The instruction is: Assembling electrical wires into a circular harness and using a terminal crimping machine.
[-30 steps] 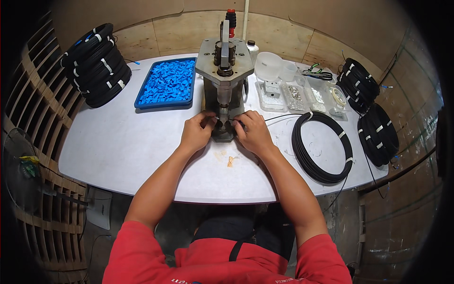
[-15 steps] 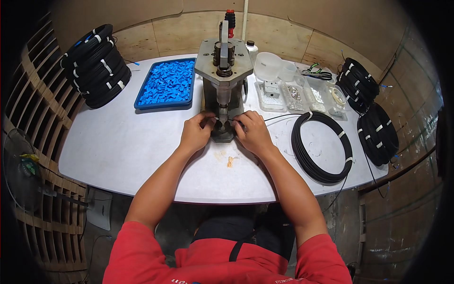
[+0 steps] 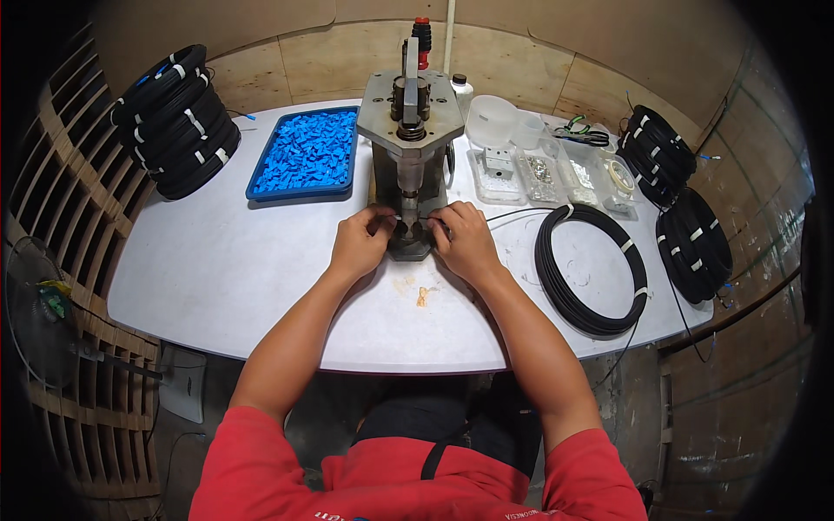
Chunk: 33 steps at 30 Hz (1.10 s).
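A grey metal press (image 3: 378, 120) stands upright at the middle of the table, with its ram down over a small die at the base. Close against the left side of the die is my left hand (image 3: 359, 240), thumb and fingers pinched together; what lies between them is too small to make out. On the other side, my right hand (image 3: 469, 243) pinches a thin black cable (image 3: 517, 214) near the die. This cable runs off to the right, to a black cable coil (image 3: 549, 269) lying flat and bound with white tape. The cable's end is hidden among my fingers and the press.
A blue tray (image 3: 300, 198) full of small blue pieces stands left of the press. Stacked taped coils (image 3: 187, 130) rise at the far left, others (image 3: 695, 247) at the right. Clear plastic boxes (image 3: 543, 182) of small metal parts, tubs (image 3: 492, 122) and pliers (image 3: 584, 135) sit behind the flat coil.
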Available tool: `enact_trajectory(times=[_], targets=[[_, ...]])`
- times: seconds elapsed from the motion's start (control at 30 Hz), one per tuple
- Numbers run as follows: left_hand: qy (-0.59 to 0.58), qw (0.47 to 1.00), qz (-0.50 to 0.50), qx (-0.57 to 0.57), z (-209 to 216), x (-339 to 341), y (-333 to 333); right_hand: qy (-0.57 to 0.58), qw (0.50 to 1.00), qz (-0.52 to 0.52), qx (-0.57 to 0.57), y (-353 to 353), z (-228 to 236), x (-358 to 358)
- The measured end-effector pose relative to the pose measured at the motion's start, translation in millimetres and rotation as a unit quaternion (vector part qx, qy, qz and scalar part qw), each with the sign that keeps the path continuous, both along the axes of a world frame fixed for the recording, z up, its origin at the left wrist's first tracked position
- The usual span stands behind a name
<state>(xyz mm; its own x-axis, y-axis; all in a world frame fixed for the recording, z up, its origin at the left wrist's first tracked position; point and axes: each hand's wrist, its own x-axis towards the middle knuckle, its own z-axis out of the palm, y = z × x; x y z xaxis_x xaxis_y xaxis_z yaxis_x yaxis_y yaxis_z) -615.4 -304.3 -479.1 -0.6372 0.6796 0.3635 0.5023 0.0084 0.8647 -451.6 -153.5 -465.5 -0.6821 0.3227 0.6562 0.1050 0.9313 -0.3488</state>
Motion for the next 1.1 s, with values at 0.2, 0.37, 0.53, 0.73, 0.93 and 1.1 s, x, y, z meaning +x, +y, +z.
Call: enact_trajectory(times=[0.2, 0.37, 0.53, 0.73, 0.93, 1.1], targets=[[0.005, 1.0, 0.002, 0.0, 3.6, 3.2, -0.4, 0.025, 1.0, 0.019, -0.004, 1.3, -1.6, -0.3], [0.005, 1.0, 0.003, -0.006, 2.8, 1.9, -0.6, 0.021, 0.998, 0.034, -0.049, -4.4, 3.2, 1.7], [-0.007, 1.0, 0.0, -0.003, 3.1, 2.8, 0.0, 0.022, 0.999, 0.036, -0.028, -1.2, 3.2, 0.9], [-0.002, 1.0, -0.004, -0.004, 1.4, 0.6, -0.1, 0.014, 0.999, 0.033, -0.029, -1.1, 3.4, 0.4], [-0.01, 1.0, -0.003, -0.001, 2.5, 2.2, 0.0, 0.01, 0.999, 0.027, -0.029, -0.2, 2.1, 0.2], [0.0, 1.0, 0.002, -0.01, 2.7, 1.0, -0.9, 0.009, 0.999, 0.02, -0.029, -1.6, 1.5, -0.5]])
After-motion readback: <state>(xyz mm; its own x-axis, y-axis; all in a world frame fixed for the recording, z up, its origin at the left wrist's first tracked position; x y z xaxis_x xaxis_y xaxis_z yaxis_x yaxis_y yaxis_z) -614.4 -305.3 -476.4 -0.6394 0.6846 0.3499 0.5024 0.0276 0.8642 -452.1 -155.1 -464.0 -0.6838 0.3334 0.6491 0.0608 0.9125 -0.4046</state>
